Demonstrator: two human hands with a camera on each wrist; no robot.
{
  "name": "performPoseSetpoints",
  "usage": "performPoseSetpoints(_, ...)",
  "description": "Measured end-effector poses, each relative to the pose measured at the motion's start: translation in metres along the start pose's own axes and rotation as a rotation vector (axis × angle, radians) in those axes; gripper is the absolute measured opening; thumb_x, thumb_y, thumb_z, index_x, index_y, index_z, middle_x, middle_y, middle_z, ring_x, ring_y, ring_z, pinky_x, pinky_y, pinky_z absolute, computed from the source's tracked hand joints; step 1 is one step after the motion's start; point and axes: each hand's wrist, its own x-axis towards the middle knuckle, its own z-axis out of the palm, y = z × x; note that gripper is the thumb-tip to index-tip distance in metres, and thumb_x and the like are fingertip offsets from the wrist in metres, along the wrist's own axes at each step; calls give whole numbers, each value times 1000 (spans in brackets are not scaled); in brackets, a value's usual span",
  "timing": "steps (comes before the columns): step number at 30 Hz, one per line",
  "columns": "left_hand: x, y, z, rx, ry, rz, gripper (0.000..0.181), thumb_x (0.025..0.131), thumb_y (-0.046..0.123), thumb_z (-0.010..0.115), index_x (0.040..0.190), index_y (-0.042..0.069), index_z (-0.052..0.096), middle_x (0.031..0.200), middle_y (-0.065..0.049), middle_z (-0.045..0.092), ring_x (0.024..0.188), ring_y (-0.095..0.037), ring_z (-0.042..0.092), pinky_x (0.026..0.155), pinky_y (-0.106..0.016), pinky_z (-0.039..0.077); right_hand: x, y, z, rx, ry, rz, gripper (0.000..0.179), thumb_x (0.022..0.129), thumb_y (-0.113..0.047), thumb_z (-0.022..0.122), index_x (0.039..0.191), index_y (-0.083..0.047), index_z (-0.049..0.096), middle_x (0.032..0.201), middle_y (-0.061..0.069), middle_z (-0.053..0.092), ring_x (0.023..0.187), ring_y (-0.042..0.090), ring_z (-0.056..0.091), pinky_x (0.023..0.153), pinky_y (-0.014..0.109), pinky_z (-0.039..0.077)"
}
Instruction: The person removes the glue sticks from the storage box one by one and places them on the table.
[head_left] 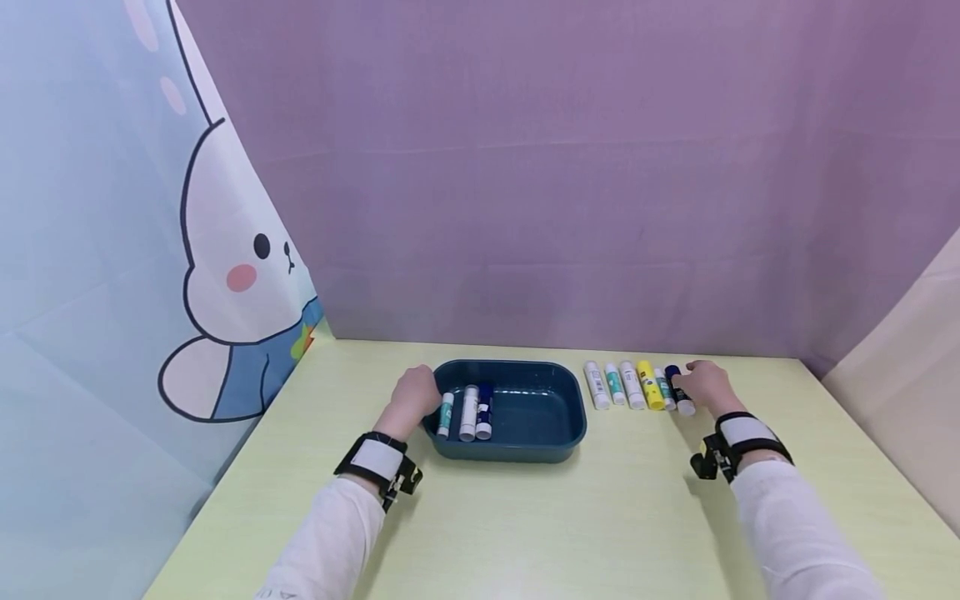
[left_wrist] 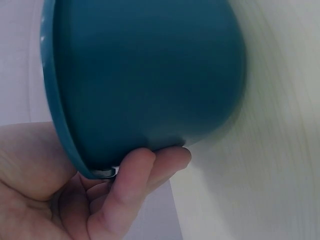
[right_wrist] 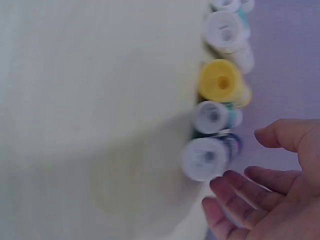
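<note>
A dark teal plastic basin (head_left: 517,452) stands on the table, with my left hand (head_left: 415,393) gripping its left rim. In the left wrist view, fingers (left_wrist: 131,175) curl against the basin's outer wall (left_wrist: 150,75). Inside, at the left end, lie a small green-and-white glue stick (head_left: 446,416), a white glue stick (head_left: 468,414) and a navy glue stick (head_left: 484,412). My right hand (head_left: 707,385) reaches over the right end of a row of glue sticks. Its thumb and fingers are spread around a navy glue stick with a white base (right_wrist: 205,159), without closing on it.
Left of that navy stick lie another small green-and-white glue stick (head_left: 663,390), a yellow one (head_left: 649,386), and white ones (head_left: 632,386) with a teal-banded one (head_left: 614,384) among them. A purple cloth (head_left: 525,208) hangs behind the table (head_left: 570,533).
</note>
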Motion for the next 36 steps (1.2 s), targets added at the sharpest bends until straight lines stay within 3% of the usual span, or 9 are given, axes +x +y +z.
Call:
performPoseSetpoints(6,0,0,0,2,1,2,26,88,2,56,111,-11,57,103,-25,63,48,-22,61,34,-26,49,-6,-21,-21,14,-17,-7,66,94,-28,46,136,19,29,136,42,30,125,55,30,105,60,34)
performPoseSetpoints(14,0,2,-1,8,-4,3,27,88,2,55,112,-11,56,105,-26,62,46,-22,60,34,-25,49,-16,-54,-43,29,84,-128,75,94,-35,48,141,16,20,140,41,25,127,58,25,106,63,29)
performPoseSetpoints(21,1,3,0,1,-10,-5,27,89,2,54,113,-11,56,104,-26,62,45,-22,60,33,-25,49,-33,-90,-55,76,93,-210,85,94,-42,50,146,11,8,146,38,16,133,56,15,108,67,21)
performPoseSetpoints(28,2,2,0,1,-12,-5,27,89,2,55,113,-11,55,106,-27,62,44,-22,60,33,-26,49,-55,-138,-53,119,96,-274,88,93,-46,52,150,1,4,151,31,11,138,49,13,110,65,20)
performPoseSetpoints(36,5,-2,0,-3,-14,-9,28,89,2,55,114,-10,55,107,-27,61,44,-22,60,34,-26,50,-78,-185,-35,104,52,-435,90,91,-52,53,152,-6,4,155,23,10,142,42,11,114,61,18)
